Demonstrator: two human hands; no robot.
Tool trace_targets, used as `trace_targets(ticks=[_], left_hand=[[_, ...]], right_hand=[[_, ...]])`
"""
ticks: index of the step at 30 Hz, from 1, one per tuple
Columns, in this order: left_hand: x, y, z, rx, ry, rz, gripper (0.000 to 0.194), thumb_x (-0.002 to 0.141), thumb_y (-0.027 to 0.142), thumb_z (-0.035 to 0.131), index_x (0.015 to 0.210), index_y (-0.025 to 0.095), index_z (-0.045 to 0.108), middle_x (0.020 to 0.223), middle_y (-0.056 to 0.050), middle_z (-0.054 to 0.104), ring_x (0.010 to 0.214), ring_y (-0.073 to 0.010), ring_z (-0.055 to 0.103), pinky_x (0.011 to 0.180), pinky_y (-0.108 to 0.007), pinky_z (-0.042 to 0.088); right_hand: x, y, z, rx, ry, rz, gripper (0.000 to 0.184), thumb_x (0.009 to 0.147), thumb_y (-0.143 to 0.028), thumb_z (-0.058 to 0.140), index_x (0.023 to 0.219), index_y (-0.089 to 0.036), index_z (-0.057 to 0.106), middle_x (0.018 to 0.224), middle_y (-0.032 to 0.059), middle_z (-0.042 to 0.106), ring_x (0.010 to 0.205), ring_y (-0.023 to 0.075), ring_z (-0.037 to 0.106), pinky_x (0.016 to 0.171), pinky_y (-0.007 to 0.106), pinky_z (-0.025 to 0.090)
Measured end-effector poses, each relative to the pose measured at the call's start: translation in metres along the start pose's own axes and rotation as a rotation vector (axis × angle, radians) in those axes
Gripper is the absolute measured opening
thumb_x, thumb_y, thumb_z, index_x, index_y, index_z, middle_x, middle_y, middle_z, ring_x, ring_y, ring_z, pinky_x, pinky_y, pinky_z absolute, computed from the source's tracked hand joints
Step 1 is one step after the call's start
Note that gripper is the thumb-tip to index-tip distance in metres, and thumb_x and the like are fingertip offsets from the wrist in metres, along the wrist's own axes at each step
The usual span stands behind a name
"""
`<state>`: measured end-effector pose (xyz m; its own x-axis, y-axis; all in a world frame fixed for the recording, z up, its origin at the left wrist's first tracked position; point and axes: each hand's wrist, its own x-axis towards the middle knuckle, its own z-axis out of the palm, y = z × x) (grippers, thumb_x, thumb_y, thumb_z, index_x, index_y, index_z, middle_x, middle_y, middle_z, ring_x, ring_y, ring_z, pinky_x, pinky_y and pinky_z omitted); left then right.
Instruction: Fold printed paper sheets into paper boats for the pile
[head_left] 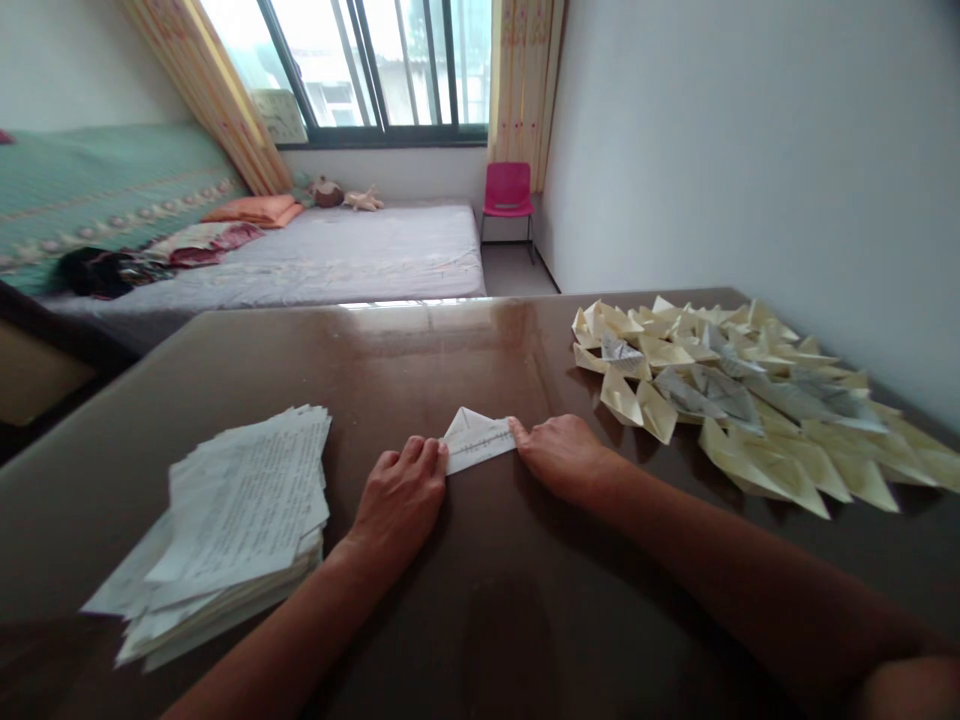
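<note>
A white sheet of printed paper (478, 446), partly folded, lies on the brown table at the centre. It has a pointed top and a folded strip with print along its lower edge. My left hand (401, 497) is closed at the paper's left end, its fingers curled over that corner. At the other end, my right hand (564, 456) grips the right corner, with the index finger pressed against it and the other fingers folded in. The undersides of both hands are hidden.
A loose stack of printed sheets (240, 500) rests left of my left arm. Many folded paper boats (637, 405), mostly cream and some grey, cover the table's right side near the wall. Beyond the glossy table (300, 360) stand a bed (390, 245) and a pink chair (508, 188).
</note>
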<state>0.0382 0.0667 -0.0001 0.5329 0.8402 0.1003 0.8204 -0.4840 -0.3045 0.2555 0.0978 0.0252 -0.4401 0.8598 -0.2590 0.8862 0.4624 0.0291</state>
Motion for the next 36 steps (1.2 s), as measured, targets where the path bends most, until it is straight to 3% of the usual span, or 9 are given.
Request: trace_targets(ticks=[3, 5, 7, 14, 18, 23, 28, 32, 36], left_hand=[[-0.001, -0.002, 0.003, 0.002, 0.021, -0.001, 0.031, 0.088, 0.011, 0.048, 0.117, 0.013, 0.061, 0.103, -0.011, 0.062, 0.099, -0.0256, 0.053, 0.074, -0.037, 0.044], [-0.001, -0.003, 0.006, -0.011, 0.041, -0.006, 0.030, 0.088, 0.011, 0.050, 0.114, 0.014, 0.063, 0.100, -0.010, 0.062, 0.096, -0.0253, 0.054, 0.072, -0.036, 0.044], [-0.001, -0.003, 0.010, -0.027, 0.062, -0.019, 0.028, 0.087, 0.011, 0.050, 0.112, 0.015, 0.064, 0.097, -0.010, 0.062, 0.094, -0.0247, 0.055, 0.070, -0.035, 0.045], [0.000, -0.005, 0.016, -0.077, 0.105, -0.037, 0.024, 0.090, 0.016, 0.046, 0.107, 0.017, 0.063, 0.093, -0.008, 0.060, 0.089, -0.0233, 0.055, 0.068, -0.034, 0.046], [0.000, -0.005, 0.014, -0.102, 0.096, -0.048, 0.022, 0.090, 0.017, 0.044, 0.101, 0.018, 0.062, 0.092, -0.007, 0.059, 0.088, -0.0227, 0.055, 0.068, -0.033, 0.046], [0.000, -0.006, 0.010, -0.157, 0.064, -0.062, 0.016, 0.089, 0.019, 0.045, 0.090, 0.020, 0.060, 0.089, -0.005, 0.059, 0.088, -0.0220, 0.055, 0.067, -0.031, 0.045], [0.000, -0.007, 0.009, -0.177, 0.056, -0.061, 0.015, 0.089, 0.019, 0.044, 0.090, 0.021, 0.059, 0.089, -0.005, 0.059, 0.089, -0.0220, 0.055, 0.067, -0.031, 0.045], [0.000, -0.006, 0.009, -0.169, 0.066, -0.064, 0.016, 0.088, 0.018, 0.043, 0.089, 0.021, 0.058, 0.089, -0.005, 0.059, 0.089, -0.0227, 0.056, 0.067, -0.033, 0.047], [-0.001, -0.006, 0.008, -0.170, 0.076, -0.060, 0.015, 0.087, 0.017, 0.044, 0.089, 0.020, 0.059, 0.088, -0.005, 0.060, 0.088, -0.0230, 0.057, 0.066, -0.033, 0.048]], right_hand=[[0.011, 0.005, 0.001, 0.030, 0.215, 0.020, 0.030, 0.096, -0.032, 0.038, 0.104, -0.019, 0.065, 0.102, 0.0133, 0.067, 0.098, 0.0241, 0.061, 0.077, 0.033, 0.046], [0.021, 0.008, 0.006, 0.092, 0.350, 0.021, 0.032, 0.095, -0.044, 0.043, 0.101, -0.020, 0.064, 0.109, 0.0112, 0.063, 0.107, 0.0250, 0.054, 0.081, 0.034, 0.045], [0.032, 0.010, 0.015, 0.192, 0.387, 0.016, 0.035, 0.088, -0.051, 0.054, 0.101, -0.020, 0.062, 0.110, 0.0095, 0.060, 0.107, 0.0238, 0.051, 0.081, 0.034, 0.044], [0.045, 0.009, 0.030, 0.429, 0.350, 0.008, 0.024, 0.078, -0.039, 0.068, 0.090, -0.020, 0.061, 0.109, 0.0043, 0.061, 0.103, 0.0206, 0.051, 0.077, 0.030, 0.041], [0.044, 0.008, 0.026, 0.406, 0.348, 0.059, 0.030, 0.080, -0.045, 0.064, 0.098, -0.022, 0.058, 0.100, 0.0038, 0.063, 0.094, 0.0195, 0.057, 0.074, 0.030, 0.039], [0.047, 0.009, 0.019, 0.393, 0.238, 0.092, 0.032, 0.076, -0.051, 0.065, 0.089, -0.023, 0.061, 0.095, 0.0029, 0.067, 0.089, 0.0196, 0.061, 0.067, 0.027, 0.037], [0.040, 0.004, 0.011, 0.352, 0.227, 0.066, 0.028, 0.077, -0.049, 0.063, 0.090, -0.024, 0.063, 0.098, 0.0034, 0.066, 0.088, 0.0186, 0.062, 0.065, 0.026, 0.037], [0.035, 0.000, 0.006, 0.284, 0.207, 0.115, 0.036, 0.077, -0.052, 0.061, 0.097, -0.022, 0.062, 0.097, 0.0065, 0.068, 0.084, 0.0207, 0.063, 0.063, 0.027, 0.036], [0.040, 0.004, 0.009, 0.362, 0.134, 0.114, 0.031, 0.073, -0.051, 0.065, 0.086, -0.023, 0.065, 0.088, 0.0040, 0.069, 0.077, 0.0192, 0.062, 0.059, 0.025, 0.034]])
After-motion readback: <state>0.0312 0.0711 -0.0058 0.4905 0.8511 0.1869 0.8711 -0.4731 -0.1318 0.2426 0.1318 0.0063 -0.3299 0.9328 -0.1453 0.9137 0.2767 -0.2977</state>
